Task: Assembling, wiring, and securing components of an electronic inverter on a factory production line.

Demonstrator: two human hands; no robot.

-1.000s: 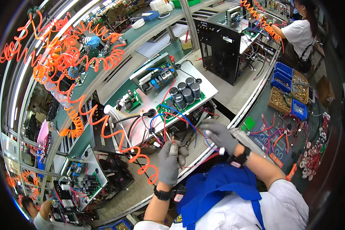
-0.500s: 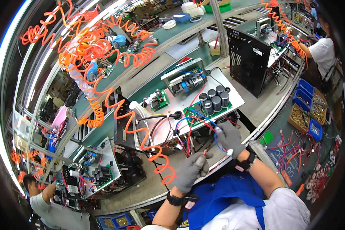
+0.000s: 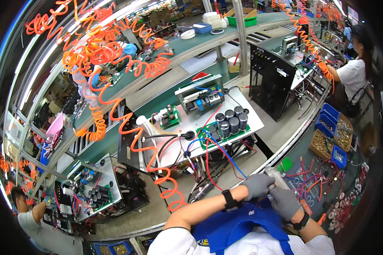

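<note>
Both my hands wear grey gloves and are close together at the bench's front edge, over the blue apron. My left hand (image 3: pixel 259 186) is closed, and a blue wire (image 3: pixel 232 161) from the circuit board runs into it. A red wire (image 3: pixel 209 170) from the same board drops toward my left wrist. My right hand (image 3: pixel 285 203) is closed just beside the left, its fingertips near the left hand's; what it pinches is hidden. The green circuit board (image 3: pixel 204 143) carries several black cylindrical capacitors (image 3: pixel 234 126) and lies on a white metal panel (image 3: pixel 254 120).
An orange coiled air hose (image 3: pixel 168 174) hangs left of the panel. A black cabinet (image 3: pixel 270 83) stands at the back right. Blue bins (image 3: pixel 338 156) of small hardware and loose wires (image 3: pixel 308 178) are at right. Co-workers (image 3: pixel 354 63) are at far right and lower left.
My hands have moved right and drawn together at the front edge. The blue wire is now stretched straighter toward my left hand. The view has shifted slightly.
</note>
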